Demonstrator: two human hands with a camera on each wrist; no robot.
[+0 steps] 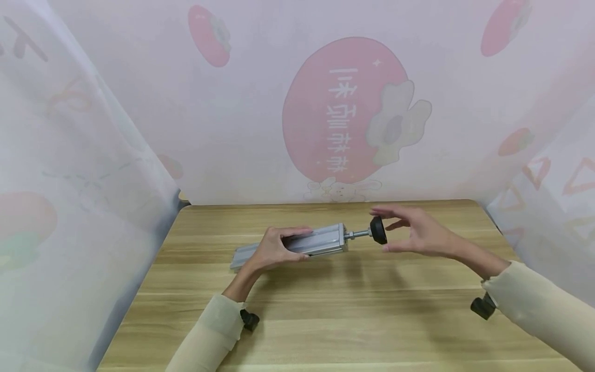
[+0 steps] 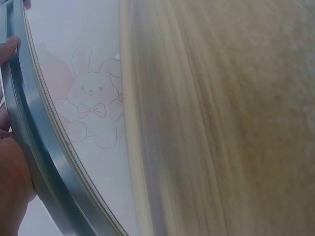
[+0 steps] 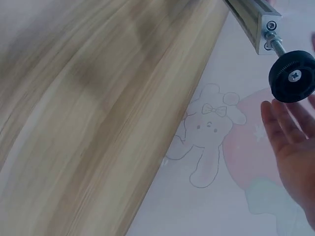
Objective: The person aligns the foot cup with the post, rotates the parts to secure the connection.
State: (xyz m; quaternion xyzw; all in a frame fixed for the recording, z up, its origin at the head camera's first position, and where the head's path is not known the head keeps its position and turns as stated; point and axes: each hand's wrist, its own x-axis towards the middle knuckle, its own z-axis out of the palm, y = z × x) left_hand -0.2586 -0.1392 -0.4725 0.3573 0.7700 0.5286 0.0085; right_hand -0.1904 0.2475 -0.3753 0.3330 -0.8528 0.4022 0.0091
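My left hand [image 1: 271, 248] grips a silver aluminium profile [image 1: 325, 239] around its middle, thumb on the near side and fingers on the far side. The profile is held above the table and slants up to the right. From its right end plate sticks a threaded rod [image 1: 358, 234] with a round black levelling foot [image 1: 378, 230] on it. In the right wrist view a cross-head screw [image 3: 295, 75] shows in the foot's underside. Around the foot, my right hand [image 1: 420, 232] spreads its fingers and thumb; whether the fingertips [image 3: 275, 105] touch its rim I cannot tell.
Below both hands lies a wood-grain tabletop [image 1: 325, 320]. Pale curtains with strawberry and rabbit prints [image 1: 241, 119] close off the back and both sides. Black wrist mounts [image 1: 483, 306] sit under the sleeves.
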